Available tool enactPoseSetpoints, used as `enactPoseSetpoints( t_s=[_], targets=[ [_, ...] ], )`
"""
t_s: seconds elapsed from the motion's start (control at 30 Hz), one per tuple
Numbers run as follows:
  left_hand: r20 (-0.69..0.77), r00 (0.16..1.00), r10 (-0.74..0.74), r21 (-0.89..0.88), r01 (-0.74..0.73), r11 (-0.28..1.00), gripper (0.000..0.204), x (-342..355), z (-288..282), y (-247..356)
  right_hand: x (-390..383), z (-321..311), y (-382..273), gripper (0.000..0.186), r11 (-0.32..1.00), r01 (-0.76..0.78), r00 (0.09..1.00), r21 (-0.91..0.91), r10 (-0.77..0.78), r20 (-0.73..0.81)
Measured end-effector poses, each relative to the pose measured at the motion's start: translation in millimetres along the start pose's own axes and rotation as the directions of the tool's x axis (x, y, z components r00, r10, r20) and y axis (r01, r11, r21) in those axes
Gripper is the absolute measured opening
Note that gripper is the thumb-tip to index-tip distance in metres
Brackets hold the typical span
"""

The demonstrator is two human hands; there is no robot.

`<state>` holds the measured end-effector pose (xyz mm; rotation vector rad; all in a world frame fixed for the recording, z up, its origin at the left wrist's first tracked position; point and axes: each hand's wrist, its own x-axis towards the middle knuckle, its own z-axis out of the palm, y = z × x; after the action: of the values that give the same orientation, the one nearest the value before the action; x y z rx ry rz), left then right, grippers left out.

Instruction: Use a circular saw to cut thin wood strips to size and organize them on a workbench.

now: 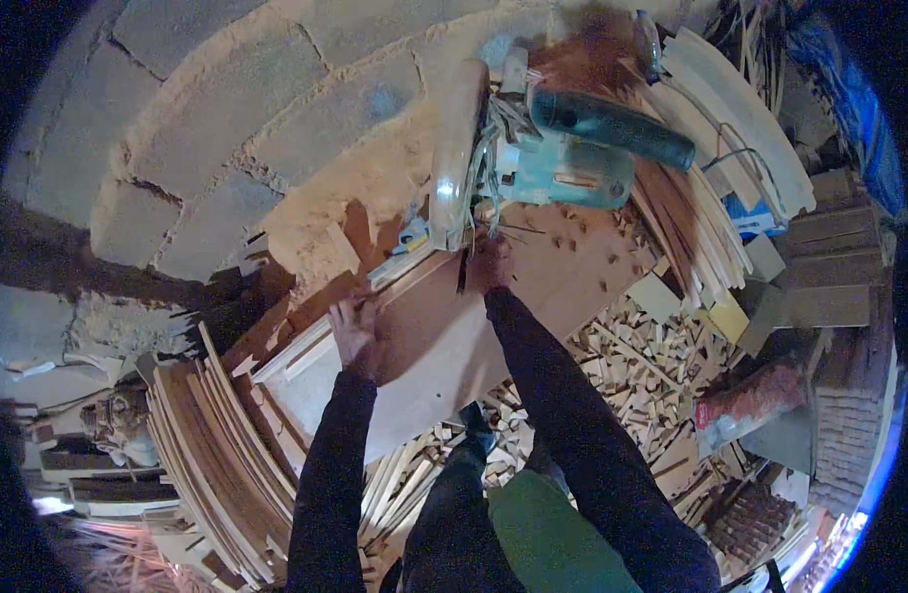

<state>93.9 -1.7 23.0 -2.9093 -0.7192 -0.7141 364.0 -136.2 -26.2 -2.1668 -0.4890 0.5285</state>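
My left hand (355,334) lies on the pale wood strips (310,343) along the far edge of the bench, its fingers stretched out and apart. The strips run up to the foot of a teal power saw (572,170) with a dark, thick handle and a long, shiny rounded cover (461,158) on its left. Right below that cover is my right hand (493,265), in shadow, close to the strips' far end. Its fingers are mostly hidden, so any hold on a piece cannot be made out. A thin dark piece (463,271) stands just left of it.
Small wood offcuts (627,371) heap on the floor beyond the bench (444,361). Long curved-looking slats (212,435) are stacked at left, more boards (686,227) at right. Behind the saw rises a block wall (216,109) with sawdust. A red-and-white sack (750,405) lies right.
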Motion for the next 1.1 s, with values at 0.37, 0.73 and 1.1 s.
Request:
enactPoseSetpoints(
  t_s=[0.37,0.73,1.1],
  targets=[
    [-0.021,0.999,0.025,-0.114,-0.027,0.993,0.023,19.3,-12.6,7.8,-2.0,9.5,9.4,0.018,0.861,0.370,0.894,0.348,-0.229,-0.384],
    [-0.035,0.999,0.033,-0.005,-0.033,0.999,0.038,11.1,-7.8,2.3,-29.0,-0.3,67.7,0.026,0.882,0.391,0.920,0.265,-0.376,-0.108],
    [0.001,0.999,0.042,-0.086,-0.042,0.995,0.022,15.4,-10.7,0.6,5.5,-11.6,23.0,0.030,0.820,0.372,0.893,0.436,-0.444,0.073]
  ],
)
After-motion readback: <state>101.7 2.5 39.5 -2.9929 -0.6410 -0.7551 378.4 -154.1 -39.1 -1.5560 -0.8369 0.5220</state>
